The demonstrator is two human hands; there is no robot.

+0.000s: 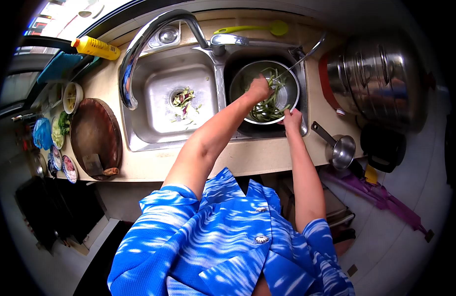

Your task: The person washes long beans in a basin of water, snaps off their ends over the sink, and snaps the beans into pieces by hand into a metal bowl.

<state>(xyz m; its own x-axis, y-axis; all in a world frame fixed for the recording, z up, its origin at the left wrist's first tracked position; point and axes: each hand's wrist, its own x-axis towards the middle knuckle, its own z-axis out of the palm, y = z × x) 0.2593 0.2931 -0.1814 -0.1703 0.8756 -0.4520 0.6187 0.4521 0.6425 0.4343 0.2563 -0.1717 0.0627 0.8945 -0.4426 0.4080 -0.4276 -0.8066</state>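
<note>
Blue shirt, left hand among stalks — grip unclear —, right hand pinching bowl rim.

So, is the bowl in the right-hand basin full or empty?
Neither, it's partly full: long green pieces lie inside the metal bowl, mostly toward the near side, while bare metal shows at the right.

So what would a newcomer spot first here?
The left hand in green vegetable strips, in a metal bowl in the right basin, right hand at its rim. Then the tap arching over the left basin, scraps around its drain.
</note>
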